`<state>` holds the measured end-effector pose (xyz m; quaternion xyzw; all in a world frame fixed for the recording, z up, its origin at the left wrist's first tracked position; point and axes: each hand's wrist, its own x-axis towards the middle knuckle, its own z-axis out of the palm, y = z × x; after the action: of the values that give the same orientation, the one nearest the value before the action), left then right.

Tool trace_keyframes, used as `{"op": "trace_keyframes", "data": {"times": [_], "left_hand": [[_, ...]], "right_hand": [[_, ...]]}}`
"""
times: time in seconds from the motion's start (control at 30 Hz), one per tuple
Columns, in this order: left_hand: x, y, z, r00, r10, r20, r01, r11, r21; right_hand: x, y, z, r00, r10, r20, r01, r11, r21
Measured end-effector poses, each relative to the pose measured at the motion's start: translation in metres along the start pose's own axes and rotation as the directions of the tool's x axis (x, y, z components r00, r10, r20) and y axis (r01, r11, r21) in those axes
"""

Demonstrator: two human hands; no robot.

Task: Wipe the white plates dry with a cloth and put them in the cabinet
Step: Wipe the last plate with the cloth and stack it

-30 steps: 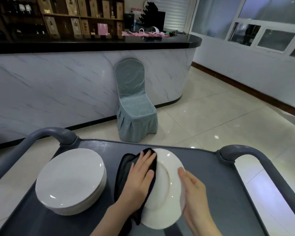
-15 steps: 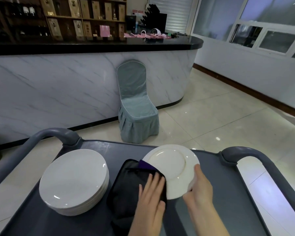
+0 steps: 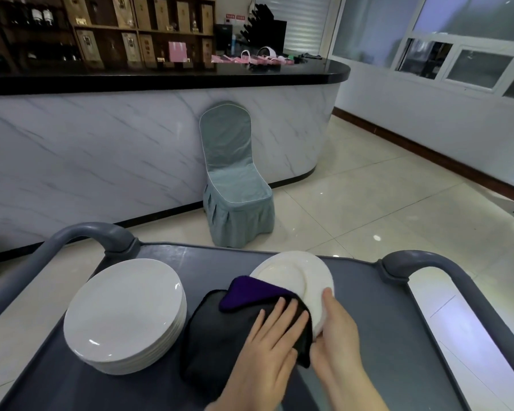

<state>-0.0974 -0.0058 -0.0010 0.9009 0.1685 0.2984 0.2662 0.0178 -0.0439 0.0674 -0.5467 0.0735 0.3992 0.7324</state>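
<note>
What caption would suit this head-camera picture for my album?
Left hand presses a dark cloth to a white plate held by the right hand, beside a plate stack on a grey cart.

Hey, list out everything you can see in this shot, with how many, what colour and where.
plate stack: one stack of several plates, white, left side of the cart
held plate: one, white, right of centre over the cart, near edge under the cloth
cloth: one, black with a purple side, middle of the cart
cart: one, grey, two curved handles, foreground
chair: one, blue-grey cover, on the floor against the counter
counter: one, white marble front, black top, behind the chair
shelves: wooden, holding boxes and bottles, behind the counter
pink items: several, on the counter top, too small to identify
left hand: presses flat on the cloth
right hand: grips the held plate's rim
</note>
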Motion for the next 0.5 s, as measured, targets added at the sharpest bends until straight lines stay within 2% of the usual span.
{"op": "trace_keyframes", "data": {"times": [0.13, 0.23, 0.3, 0.43, 0.5], "left_hand": [[0.021, -0.008, -0.004, 0.999, 0.021, 0.027, -0.020, 0.999, -0.042], [0.024, -0.013, -0.001, 0.998, 0.025, 0.062, -0.019, 0.995, -0.100], [0.026, -0.013, 0.004, 0.999, -0.001, 0.033, 0.006, 0.987, -0.160], [0.037, -0.019, 0.005, 0.974, -0.216, -0.068, 0.182, 0.925, -0.333], [0.046, -0.027, 0.000, 0.960, -0.278, -0.037, 0.251, 0.910, -0.330]], "right_hand": [[-0.005, 0.005, 0.004, 0.998, -0.056, 0.038, 0.063, 0.977, -0.202], [-0.004, 0.002, 0.002, 0.996, -0.080, 0.034, 0.086, 0.964, -0.251], [-0.005, 0.001, 0.001, 0.996, -0.075, 0.042, 0.083, 0.966, -0.244], [-0.013, 0.016, -0.004, 0.990, -0.093, 0.102, 0.119, 0.951, -0.286], [-0.018, 0.026, -0.007, 0.981, -0.139, 0.139, 0.175, 0.936, -0.304]]}}
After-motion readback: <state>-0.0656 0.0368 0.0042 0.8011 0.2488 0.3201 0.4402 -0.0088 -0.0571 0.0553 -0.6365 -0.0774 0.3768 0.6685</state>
